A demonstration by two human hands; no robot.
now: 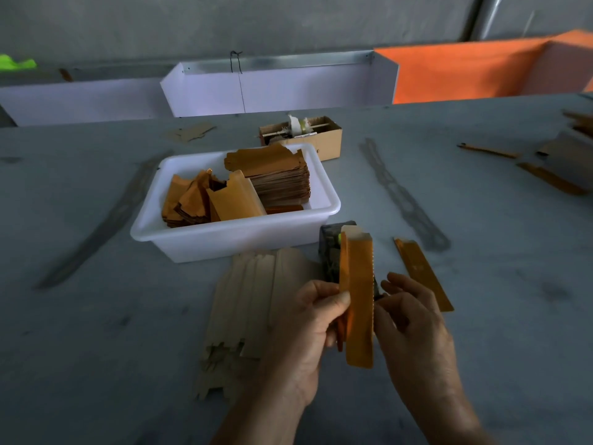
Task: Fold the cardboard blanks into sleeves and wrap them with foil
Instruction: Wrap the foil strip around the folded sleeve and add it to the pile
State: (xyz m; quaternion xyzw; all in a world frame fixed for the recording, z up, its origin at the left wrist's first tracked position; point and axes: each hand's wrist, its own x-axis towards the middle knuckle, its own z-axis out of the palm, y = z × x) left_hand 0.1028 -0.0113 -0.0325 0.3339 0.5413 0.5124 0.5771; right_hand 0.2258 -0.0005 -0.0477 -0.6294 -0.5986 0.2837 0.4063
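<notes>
My left hand [309, 329] grips a long sleeve wrapped in orange-gold foil [358, 300], held upright above the table. My right hand [414, 319] is at the sleeve's right, toothed edge, thumb against it and fingers relaxed. A fan of plain cardboard blanks [247, 303] lies flat under my left hand. One finished foil sleeve [423, 274] lies to the right. A white tub [179, 232] holds a stack of foil sheets [276, 178] and several foil-wrapped pieces [205, 200].
A dark tape dispenser [330, 252] stands just behind the held sleeve. A small cardboard box [324, 139] sits behind the tub. More foil pieces and cardboard [552, 178] lie at the far right. White troughs and an orange panel [465, 72] line the table's back edge.
</notes>
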